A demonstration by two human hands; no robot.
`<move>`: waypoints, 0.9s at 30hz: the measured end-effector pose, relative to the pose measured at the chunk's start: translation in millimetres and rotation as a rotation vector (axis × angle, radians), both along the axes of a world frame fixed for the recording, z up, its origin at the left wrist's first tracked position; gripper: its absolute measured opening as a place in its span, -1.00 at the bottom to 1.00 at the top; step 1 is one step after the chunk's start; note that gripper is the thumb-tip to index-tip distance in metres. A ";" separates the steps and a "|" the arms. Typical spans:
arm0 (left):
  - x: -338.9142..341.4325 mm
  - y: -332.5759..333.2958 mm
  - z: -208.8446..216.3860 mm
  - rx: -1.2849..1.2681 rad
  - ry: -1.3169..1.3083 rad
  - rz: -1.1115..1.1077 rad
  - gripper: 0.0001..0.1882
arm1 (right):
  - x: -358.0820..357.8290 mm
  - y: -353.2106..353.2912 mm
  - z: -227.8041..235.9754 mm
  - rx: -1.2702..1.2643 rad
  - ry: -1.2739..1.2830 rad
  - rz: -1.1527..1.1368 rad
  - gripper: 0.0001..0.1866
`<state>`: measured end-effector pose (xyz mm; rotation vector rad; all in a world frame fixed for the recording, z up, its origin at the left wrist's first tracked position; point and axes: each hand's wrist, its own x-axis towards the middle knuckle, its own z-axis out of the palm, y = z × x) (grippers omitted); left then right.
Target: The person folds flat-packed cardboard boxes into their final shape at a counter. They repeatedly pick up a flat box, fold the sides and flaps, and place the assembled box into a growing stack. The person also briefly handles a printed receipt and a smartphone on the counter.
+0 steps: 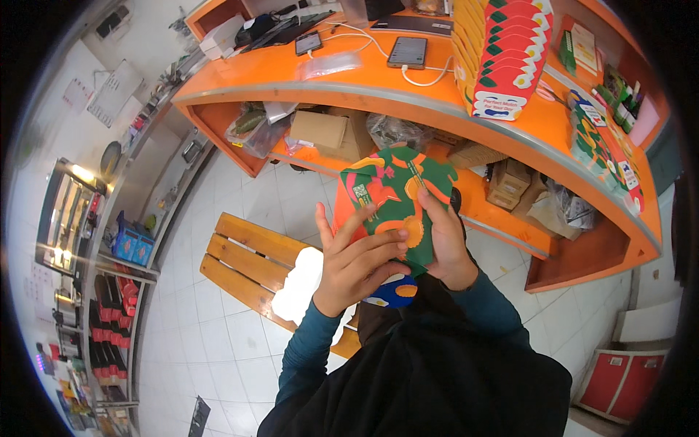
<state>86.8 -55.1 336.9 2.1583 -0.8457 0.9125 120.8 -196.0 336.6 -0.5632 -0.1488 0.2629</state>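
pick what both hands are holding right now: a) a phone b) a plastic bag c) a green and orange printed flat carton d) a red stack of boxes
c, since the left hand and the right hand both grip the green and orange printed flat carton in front of the orange counter.

Orange counter with phones, wooden bench below.
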 end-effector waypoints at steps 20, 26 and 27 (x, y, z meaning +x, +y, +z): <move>105.6 58.7 16.3 -0.519 -0.087 0.417 -0.64 | 135.4 76.2 12.1 -0.301 -0.347 0.164 -0.79; 160.0 49.7 35.3 -0.879 -0.194 0.541 -0.57 | 177.1 97.9 38.9 -0.211 -0.253 0.208 -0.80; 165.1 48.6 45.9 -0.932 -0.189 0.531 -0.57 | 182.0 99.7 47.7 -0.206 -0.228 0.210 -0.80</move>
